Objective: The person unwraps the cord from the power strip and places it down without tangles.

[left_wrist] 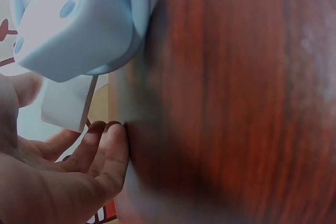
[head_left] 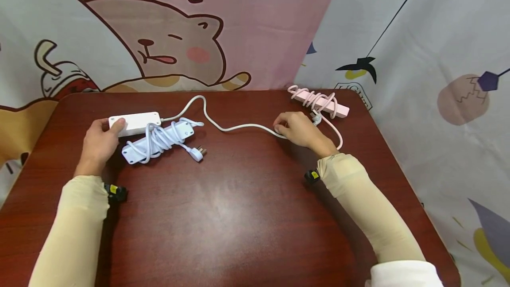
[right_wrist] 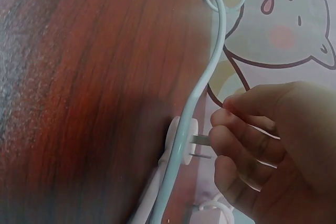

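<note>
In the head view, my left hand (head_left: 97, 143) grips the left end of a white power strip (head_left: 139, 123), thumb on top. The left wrist view shows that strip's end (left_wrist: 65, 103) between the thumb and fingers. Its white cord (head_left: 239, 126) runs right across the table to my right hand (head_left: 300, 129). In the right wrist view, the right fingers curl loosely beside the cord (right_wrist: 184, 124), with nothing visibly held. The cord's far end is hidden in the head view. A pale blue power strip (head_left: 175, 133), wrapped in its own cord, lies in front of the white one.
Behind the right hand lies a pink power strip (head_left: 340, 110) wrapped in its cord, its plug (head_left: 316, 118) near the knuckles. The pale blue strip's plug (head_left: 196, 154) points right. A patterned cloth (head_left: 259, 25) hangs along the back edge of the brown table (head_left: 223, 216).
</note>
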Action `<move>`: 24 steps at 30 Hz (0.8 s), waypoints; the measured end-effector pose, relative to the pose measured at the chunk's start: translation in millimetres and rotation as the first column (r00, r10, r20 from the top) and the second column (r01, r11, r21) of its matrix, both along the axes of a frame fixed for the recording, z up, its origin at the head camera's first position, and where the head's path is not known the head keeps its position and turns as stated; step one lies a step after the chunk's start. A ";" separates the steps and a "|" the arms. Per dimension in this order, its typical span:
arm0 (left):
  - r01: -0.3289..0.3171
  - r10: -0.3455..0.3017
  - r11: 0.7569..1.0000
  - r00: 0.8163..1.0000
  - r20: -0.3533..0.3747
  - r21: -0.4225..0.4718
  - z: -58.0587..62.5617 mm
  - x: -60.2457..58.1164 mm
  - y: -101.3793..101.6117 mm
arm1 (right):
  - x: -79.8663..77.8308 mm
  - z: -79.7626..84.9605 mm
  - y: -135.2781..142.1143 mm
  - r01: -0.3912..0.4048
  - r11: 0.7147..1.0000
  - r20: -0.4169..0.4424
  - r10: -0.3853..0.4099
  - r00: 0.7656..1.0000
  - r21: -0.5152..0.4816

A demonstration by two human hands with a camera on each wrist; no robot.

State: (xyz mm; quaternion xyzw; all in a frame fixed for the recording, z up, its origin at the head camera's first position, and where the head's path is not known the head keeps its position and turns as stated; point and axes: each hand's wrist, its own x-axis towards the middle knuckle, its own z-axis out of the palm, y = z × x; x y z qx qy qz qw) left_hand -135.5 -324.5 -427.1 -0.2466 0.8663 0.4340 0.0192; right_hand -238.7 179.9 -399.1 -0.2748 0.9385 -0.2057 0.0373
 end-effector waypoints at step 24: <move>0.270 -0.270 0.963 0.960 0.072 0.019 15.5 45.7 10.3 | -7.0 6.1 -110.7 -0.125 0.973 0.036 0.134 0.990 -0.195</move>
